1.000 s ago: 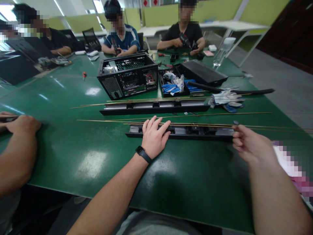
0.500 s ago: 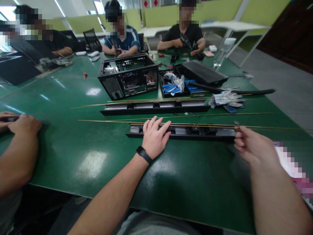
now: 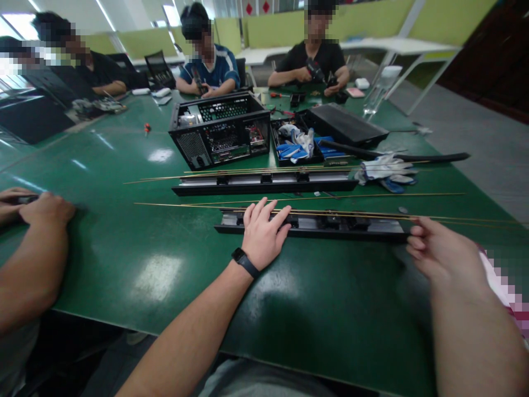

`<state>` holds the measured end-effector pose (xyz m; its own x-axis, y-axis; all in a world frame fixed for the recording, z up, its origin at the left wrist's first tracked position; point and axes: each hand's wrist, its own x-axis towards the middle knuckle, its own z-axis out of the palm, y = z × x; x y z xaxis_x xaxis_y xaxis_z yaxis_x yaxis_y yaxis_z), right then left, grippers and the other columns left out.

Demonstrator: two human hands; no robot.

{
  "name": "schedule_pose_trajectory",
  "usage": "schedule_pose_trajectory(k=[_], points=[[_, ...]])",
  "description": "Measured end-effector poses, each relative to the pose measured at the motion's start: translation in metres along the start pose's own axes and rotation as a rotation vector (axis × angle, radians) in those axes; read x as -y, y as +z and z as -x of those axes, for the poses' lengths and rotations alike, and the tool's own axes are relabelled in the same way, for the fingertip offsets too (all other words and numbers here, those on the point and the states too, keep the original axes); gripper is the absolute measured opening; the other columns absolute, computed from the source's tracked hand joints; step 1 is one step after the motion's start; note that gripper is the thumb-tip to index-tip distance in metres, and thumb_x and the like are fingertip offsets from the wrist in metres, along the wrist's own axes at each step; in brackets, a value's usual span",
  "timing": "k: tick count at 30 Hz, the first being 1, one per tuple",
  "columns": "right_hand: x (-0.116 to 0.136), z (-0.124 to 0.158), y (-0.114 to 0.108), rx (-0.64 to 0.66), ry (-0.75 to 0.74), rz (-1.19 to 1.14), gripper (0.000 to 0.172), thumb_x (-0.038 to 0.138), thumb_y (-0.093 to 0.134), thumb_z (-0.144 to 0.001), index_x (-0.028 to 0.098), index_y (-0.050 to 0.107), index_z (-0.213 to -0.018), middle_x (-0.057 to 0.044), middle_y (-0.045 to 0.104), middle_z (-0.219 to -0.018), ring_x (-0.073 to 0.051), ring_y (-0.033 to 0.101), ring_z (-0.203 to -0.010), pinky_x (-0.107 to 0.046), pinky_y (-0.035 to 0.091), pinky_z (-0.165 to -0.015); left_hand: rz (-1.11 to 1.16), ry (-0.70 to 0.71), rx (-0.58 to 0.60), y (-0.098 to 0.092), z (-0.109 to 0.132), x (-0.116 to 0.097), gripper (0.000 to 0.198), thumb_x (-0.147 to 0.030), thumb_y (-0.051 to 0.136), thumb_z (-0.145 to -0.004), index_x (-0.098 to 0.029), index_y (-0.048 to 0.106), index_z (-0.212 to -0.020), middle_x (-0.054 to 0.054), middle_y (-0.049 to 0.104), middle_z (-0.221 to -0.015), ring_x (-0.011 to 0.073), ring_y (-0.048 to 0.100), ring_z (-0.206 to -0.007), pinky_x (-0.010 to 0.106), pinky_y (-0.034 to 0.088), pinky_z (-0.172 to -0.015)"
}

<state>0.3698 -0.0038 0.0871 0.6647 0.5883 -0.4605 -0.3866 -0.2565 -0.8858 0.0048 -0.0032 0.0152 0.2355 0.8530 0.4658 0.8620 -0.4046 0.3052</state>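
Observation:
A long black rail (image 3: pixel 351 236) with a grey inner channel and dark blocks in it lies across the table before me. Thin brass-coloured rods (image 3: pixel 372 215) run lengthwise over it and stick out past its right end. My left hand (image 3: pixel 264 240), a dark watch on its wrist, rests on the rail's left half with fingers spread, hiding part of the rods. At the rail's right end my right hand (image 3: pixel 446 251) is closed, pinching a thin rod between thumb and forefinger; whether it holds more than one I cannot tell.
Behind lies a second black rail (image 3: pixel 264 188) with more thin rods. Farther back are an opened computer case (image 3: pixel 219 138), a tray of gloves (image 3: pixel 295 143), more gloves (image 3: pixel 388 170) and a clear bottle (image 3: pixel 382 91). A co-worker's hand (image 3: pixel 47 212) is at left; several people sit around.
My right hand has shifted a little to the right, showing more of the rail's right end. My left hand stays in place on the rail. The view has moved slightly.

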Motion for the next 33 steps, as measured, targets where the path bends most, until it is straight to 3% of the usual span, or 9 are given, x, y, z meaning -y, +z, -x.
schedule_pose_trajectory(k=[19, 28, 33], points=[[0.006, -0.009, -0.007, -0.12, -0.034, -0.051, 0.038, 0.005, 0.064, -0.127, 0.022, 0.064, -0.092, 0.008, 0.052, -0.079, -0.005, 0.036, -0.044, -0.019, 0.024, -0.036, -0.002, -0.001, -0.002, 0.0, 0.0, 0.0, 0.048, -0.03, 0.082, -0.123, -0.039, 0.088, -0.17, 0.013, 0.083, -0.179, 0.0417, 0.068, -0.18, 0.068, 0.047, -0.154], [0.002, -0.035, -0.021, -0.099, -0.026, -0.052, 0.032, 0.01, 0.077, -0.12, 0.024, 0.064, -0.095, 0.007, 0.054, -0.078, -0.006, 0.039, -0.043, -0.015, 0.031, -0.037, 0.013, 0.002, -0.01, 0.0, 0.0, 0.0, 0.049, -0.029, 0.08, -0.123, -0.039, 0.088, -0.17, 0.014, 0.083, -0.178, 0.0425, 0.067, -0.18, 0.07, 0.046, -0.154], [0.004, -0.026, -0.015, -0.108, -0.029, -0.045, 0.034, 0.006, 0.068, -0.123, 0.023, 0.063, -0.094, 0.008, 0.054, -0.076, -0.006, 0.039, -0.042, -0.015, 0.029, -0.036, 0.009, -0.003, -0.007, 0.0, 0.0, 0.0, 0.049, -0.029, 0.08, -0.123, -0.039, 0.088, -0.17, 0.013, 0.083, -0.179, 0.0421, 0.066, -0.181, 0.069, 0.046, -0.155]])
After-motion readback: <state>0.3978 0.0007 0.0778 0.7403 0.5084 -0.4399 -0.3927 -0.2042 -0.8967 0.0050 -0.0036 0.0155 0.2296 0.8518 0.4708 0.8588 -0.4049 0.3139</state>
